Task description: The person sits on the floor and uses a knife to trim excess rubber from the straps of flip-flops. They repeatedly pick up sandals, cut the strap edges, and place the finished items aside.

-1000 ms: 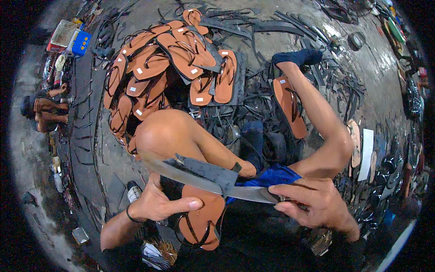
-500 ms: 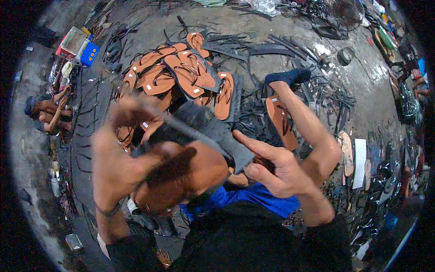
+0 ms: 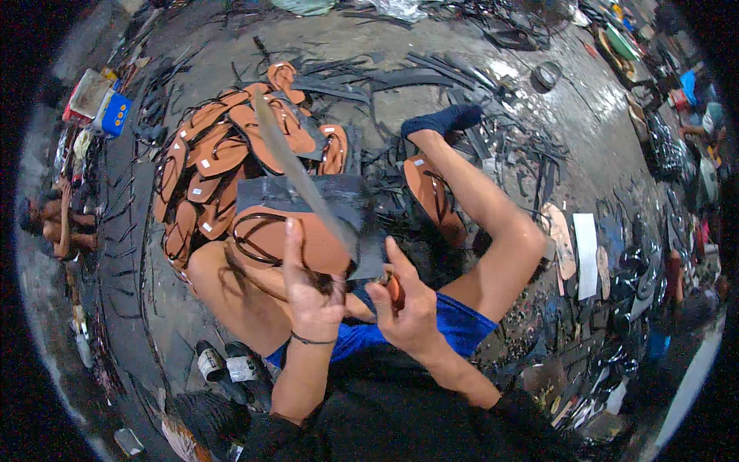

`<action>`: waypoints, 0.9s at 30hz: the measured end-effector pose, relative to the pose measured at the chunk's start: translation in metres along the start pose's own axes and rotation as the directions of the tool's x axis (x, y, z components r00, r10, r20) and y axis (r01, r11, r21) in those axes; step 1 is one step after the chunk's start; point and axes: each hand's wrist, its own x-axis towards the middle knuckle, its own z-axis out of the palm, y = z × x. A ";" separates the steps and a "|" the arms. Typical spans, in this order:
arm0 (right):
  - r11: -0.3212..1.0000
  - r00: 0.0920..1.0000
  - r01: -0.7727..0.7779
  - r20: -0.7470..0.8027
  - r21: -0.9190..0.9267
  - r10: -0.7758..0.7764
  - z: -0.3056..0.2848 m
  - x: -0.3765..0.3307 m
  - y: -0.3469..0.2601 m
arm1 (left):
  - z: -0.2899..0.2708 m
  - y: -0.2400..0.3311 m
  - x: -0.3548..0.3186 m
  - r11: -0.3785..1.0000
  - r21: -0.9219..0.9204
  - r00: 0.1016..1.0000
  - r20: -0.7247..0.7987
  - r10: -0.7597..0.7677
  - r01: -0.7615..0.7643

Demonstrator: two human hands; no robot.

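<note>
My left hand [image 3: 312,300] grips the near edge of a brown flip-flop [image 3: 308,242] with dark straps, its thumb on top and its other fingers mostly hidden. This flip-flop lies on a larger black rubber sheet [image 3: 304,192] above my lap. In my right hand [image 3: 408,308] is the orange-brown handle of a long knife [image 3: 296,173]. The smeared blade slants up and left across the sheet and the sole. The right index finger points forward beside the sheet's right end.
Beyond my hands lies a pile of brown flip-flops [image 3: 208,154]. Another flip-flop [image 3: 435,196] lies by my right leg. Black rubber strips [image 3: 531,154] litter the floor. Dark slides [image 3: 231,366] lie at lower left, a white strip [image 3: 585,254] at right. Another person [image 3: 65,223] sits far left.
My left hand has come down and right, closer to my lap. The flip-flop, tilted and blurred before, now lies flatter with its straps facing up. My right hand still holds the knife.
</note>
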 end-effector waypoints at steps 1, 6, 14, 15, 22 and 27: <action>0.998 0.997 0.032 -0.062 -0.058 -0.035 0.004 -0.010 0.008 | -0.006 0.004 0.010 0.997 -0.061 0.999 0.019 -0.042 0.043; 0.971 0.978 -0.176 0.081 -0.165 0.191 -0.033 -0.047 0.003 | -0.030 -0.007 -0.004 0.988 0.136 0.997 0.001 -0.080 0.079; 0.393 0.456 -0.886 0.607 0.245 0.651 -0.012 -0.004 0.021 | -0.059 -0.014 -0.034 0.966 0.237 0.994 -0.019 -0.105 0.106; 0.587 0.609 -0.778 0.503 0.225 0.614 -0.009 -0.005 0.016 | -0.059 -0.018 -0.033 0.968 0.226 0.994 -0.020 -0.107 0.109; 0.968 0.940 -0.249 0.236 -0.022 0.247 0.001 -0.005 -0.004 | -0.069 -0.033 -0.023 0.920 0.379 0.995 0.028 0.092 -0.096; 0.967 0.969 -0.188 0.125 -0.173 0.211 -0.061 -0.040 0.003 | -0.059 -0.012 -0.017 0.981 0.193 1.000 -0.022 -0.018 0.022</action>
